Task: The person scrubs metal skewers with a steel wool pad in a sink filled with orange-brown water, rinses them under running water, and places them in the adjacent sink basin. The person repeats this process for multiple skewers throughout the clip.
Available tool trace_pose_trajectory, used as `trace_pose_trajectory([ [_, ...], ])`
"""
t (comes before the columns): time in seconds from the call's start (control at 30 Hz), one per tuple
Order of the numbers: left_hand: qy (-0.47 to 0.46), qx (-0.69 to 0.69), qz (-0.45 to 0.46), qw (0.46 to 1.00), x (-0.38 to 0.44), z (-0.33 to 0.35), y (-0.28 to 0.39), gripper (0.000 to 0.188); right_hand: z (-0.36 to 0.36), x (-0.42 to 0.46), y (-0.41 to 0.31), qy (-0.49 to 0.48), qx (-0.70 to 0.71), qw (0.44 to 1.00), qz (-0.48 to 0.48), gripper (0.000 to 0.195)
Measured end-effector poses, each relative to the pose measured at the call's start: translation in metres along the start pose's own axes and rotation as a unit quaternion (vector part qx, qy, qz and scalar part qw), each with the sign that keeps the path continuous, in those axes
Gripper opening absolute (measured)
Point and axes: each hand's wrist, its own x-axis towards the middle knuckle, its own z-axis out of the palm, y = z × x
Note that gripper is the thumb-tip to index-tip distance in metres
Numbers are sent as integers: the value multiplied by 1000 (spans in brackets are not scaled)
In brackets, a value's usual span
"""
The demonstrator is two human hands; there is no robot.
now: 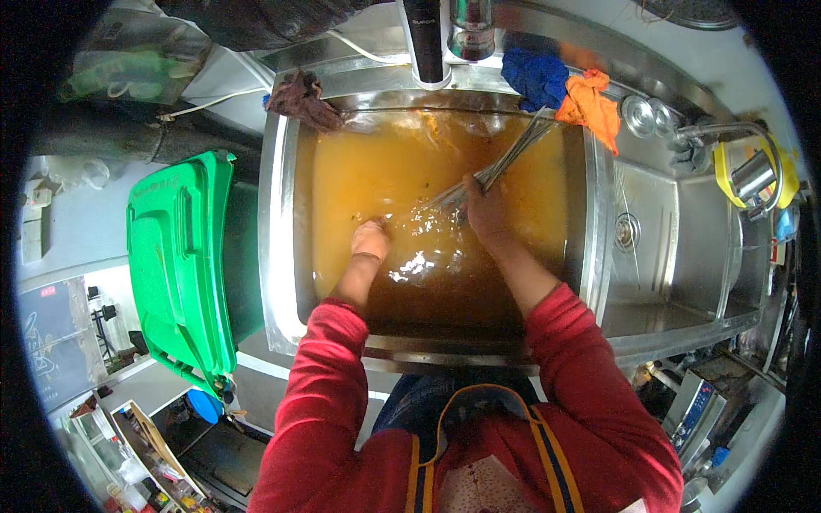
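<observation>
A wide stainless steel sink (279, 269) in front of me holds cloudy orange-brown water (365, 167). My right hand (485, 218) grips a bundle of thin metal skewers (513, 154) at the right of the basin. The bundle slants, its upper end leaning towards the far rim and its lower end at the water's surface. To the left, my left hand (370, 240) dips into the water, apart from the bundle. Its fingers are under the surface, so whatever they do or hold is hidden. Light glints on ripples between the two hands.
A dark brown cloth (304, 102) hangs over the far left corner; blue (535, 74) and orange (590, 106) cloths lie at the far right. A black-and-white tap unit (426, 38) stands behind. Left is a green wheeled bin (183, 269); right, a second basin (648, 237) and a curved faucet (773, 154).
</observation>
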Motion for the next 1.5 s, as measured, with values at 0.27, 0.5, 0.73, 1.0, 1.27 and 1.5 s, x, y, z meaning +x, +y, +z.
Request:
trace_pose_trajectory([
  [0.27,101,-307,295,899,-45,-56,30,38,-40,-51,-108,65,-103,949,-290,24],
  [0.5,-68,-448,386,804,-107,-127,54,31,-59,-95,-162,114,-51,919,-373,17],
  [0.73,-127,-417,338,834,-139,-158,31,22,-42,-119,-166,47,109,939,-322,18],
  [1.0,-192,-468,324,799,-148,-167,3,10,-20,-137,-168,-19,150,950,-273,16],
  [1.27,-78,-326,356,872,-147,-156,0,12,-13,-141,-163,-8,118,957,-264,19],
  [1.5,152,-93,418,891,-125,-131,-9,12,-23,-117,-133,44,118,968,-216,20],
])
